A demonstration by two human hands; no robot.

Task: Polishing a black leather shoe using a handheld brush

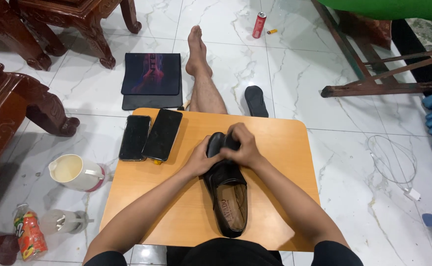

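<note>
At the far left of the frame dark carved chair legs [9,93] stand on the pale tile, and below them a white jug [75,172], a clear cup [61,221] lying on its side and an orange drink bottle [29,236] sit on the floor just off the table's left edge. Moving right, the small wooden table [285,148] carries two dark phones [149,135] side by side at its upper-left corner, well apart from the hands. At centre lies the black shoe [228,197] — its long axis runs up and down the frame, heel and open top toward the person, toe pointing away. Both hands meet at the toe end: the left hand [201,157] cups the toe from the left side with fingers curled against the leather, and the right hand [243,145] is folded over the top of the toe, fingers pressed down on it, so neither is nearer than the other. Whether something small is held under the right palm cannot be told. Beyond the table a bare leg [201,74] stretches upward, with a dark pad [152,79] left of it and a black slipper [256,101] right of it — nothing crowds the shoe. Farther right, a red can [259,24], a wooden frame [373,74] and a white cable [393,162] lie on the tile.
</note>
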